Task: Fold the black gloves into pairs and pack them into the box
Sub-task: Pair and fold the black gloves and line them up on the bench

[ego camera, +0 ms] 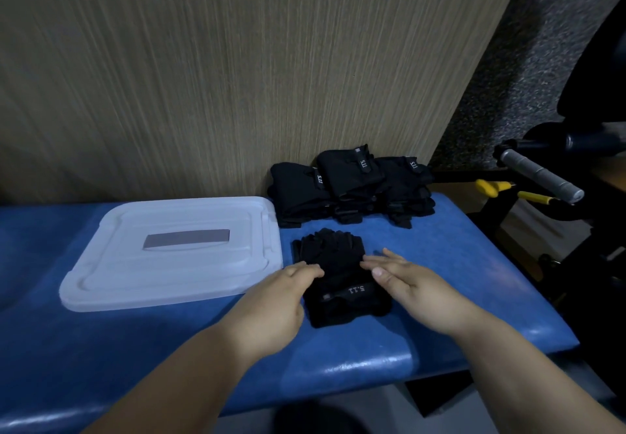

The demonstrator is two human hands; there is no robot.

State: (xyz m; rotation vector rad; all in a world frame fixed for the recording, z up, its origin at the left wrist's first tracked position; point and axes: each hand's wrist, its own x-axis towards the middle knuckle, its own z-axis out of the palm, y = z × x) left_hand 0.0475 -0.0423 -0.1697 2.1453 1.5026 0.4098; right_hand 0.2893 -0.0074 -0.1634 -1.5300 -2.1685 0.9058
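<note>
The person is at the folding step. One black glove (335,257) (possibly two laid one on the other, the dark cloth makes it hard to say) lies flat on the blue bench (457,298), straight ahead of the person, cuff label toward them and finger ends pointing to 12 o'clock.

The left hand (281,298) sits at the glove's 9 o'clock edge with its fingers bent down onto the cloth. Whether they pinch the cloth or only press on it cannot be told. The right hand (416,288) comes in from 3 o'clock with fingers straight and spread, resting on or just above the glove's right side and gripping nothing.

A stack of black gloves (352,186) sits at 12 to 1 o'clock of the flat glove, against the wooden panel (203,78). A white lid (135,264) lies at 9 to 10 o'clock, and no open box shows.

The next move probably calls for both hands to square the glove and double it over without letting the layers slip. After that the lid would have to come off before packing.
</note>
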